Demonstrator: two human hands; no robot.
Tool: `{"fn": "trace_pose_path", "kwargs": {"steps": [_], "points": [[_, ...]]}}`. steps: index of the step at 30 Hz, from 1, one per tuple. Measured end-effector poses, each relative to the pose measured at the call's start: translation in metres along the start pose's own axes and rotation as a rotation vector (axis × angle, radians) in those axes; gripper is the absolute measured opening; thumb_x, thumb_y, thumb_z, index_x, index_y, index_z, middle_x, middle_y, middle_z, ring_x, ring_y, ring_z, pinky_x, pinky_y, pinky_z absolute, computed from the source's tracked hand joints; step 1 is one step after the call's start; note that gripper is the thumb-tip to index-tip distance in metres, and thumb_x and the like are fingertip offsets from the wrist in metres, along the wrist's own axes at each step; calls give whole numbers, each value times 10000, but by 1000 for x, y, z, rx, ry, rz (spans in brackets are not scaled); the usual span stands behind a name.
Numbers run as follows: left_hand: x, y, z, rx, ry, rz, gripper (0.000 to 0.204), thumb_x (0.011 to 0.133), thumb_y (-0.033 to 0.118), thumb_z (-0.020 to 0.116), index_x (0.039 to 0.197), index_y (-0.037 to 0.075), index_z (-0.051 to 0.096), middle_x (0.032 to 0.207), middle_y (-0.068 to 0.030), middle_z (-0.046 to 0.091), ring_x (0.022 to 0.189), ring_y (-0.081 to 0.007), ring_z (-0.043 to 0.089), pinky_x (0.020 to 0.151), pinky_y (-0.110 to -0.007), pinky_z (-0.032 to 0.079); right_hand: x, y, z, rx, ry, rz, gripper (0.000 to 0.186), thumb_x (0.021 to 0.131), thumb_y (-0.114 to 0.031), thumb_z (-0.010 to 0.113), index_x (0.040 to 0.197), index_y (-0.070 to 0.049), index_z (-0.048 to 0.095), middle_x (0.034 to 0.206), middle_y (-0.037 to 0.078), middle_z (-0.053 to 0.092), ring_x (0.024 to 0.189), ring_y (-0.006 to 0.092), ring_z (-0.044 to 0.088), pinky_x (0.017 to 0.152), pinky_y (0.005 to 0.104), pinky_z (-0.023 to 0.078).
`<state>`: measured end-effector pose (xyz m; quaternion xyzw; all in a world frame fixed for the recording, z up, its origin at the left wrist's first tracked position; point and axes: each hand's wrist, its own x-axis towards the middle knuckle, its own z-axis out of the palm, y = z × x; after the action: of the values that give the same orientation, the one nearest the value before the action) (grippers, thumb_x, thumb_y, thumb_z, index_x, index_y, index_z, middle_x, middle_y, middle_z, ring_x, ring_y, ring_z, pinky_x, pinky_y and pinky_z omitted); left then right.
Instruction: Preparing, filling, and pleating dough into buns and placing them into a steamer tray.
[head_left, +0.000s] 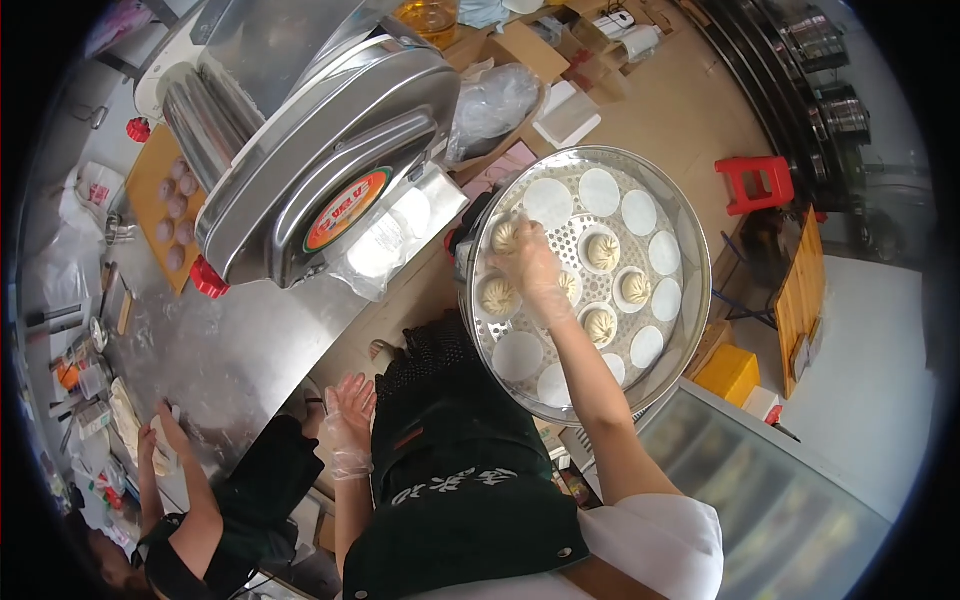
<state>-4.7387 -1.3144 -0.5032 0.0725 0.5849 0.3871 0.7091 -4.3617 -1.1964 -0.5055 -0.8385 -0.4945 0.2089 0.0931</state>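
Observation:
A large round metal steamer tray (697,330) with a perforated base lies before me on the right. White paper rounds (599,192) ring its inside, and several pleated buns (603,251) sit on some of them. My right hand (533,268), in a clear plastic glove, reaches over the tray's left part. Its fingers close at a raw bun (503,238) near the left rim; the palm partly hides a neighbouring bun (568,288). My left hand (350,412), gloved too, hovers by my apron, palm up with fingers spread and nothing in it.
A metal dough-rolling machine (350,170) stands on the steel table (225,345) at left, beside a wooden board (160,215) with dough balls. A co-worker's hands (165,435) handle dough at lower left. A red stool (752,184) and yellow box (727,374) are at right.

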Motion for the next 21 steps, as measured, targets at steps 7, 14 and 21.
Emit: {"fn": "trace_pose_path", "kwargs": {"steps": [7, 14, 21], "points": [[-8, 0, -16, -21, 84, -15, 658, 1006, 530, 383, 1375, -13, 430, 1349, -181, 522, 1223, -315, 527, 1032, -419, 418, -79, 70, -52, 219, 34, 134, 676, 788, -246, 767, 1356, -16, 481, 1336, 214, 527, 1128, 370, 595, 949, 422, 491], [-15, -9, -21, -37, 56, 13, 631, 1010, 498, 403, 1368, -22, 426, 1345, -201, 521, 1215, -326, 532, 1028, -419, 425, -138, 60, -77, 461, -11, 205, 511, 838, -120, 727, 1304, -5, 554, 1137, 155, 665, 981, 235, 658, 829, 343, 543], [-43, 0, -45, -26, 4, 32, 590, 1018, 481, 387, 1374, 14, 437, 1335, -185, 533, 1204, -312, 537, 1022, -411, 429, -168, -28, -68, 492, -148, -134, 473, 845, -163, 722, 1273, -29, 569, 1102, 169, 672, 981, 299, 666, 830, 373, 537]]}}
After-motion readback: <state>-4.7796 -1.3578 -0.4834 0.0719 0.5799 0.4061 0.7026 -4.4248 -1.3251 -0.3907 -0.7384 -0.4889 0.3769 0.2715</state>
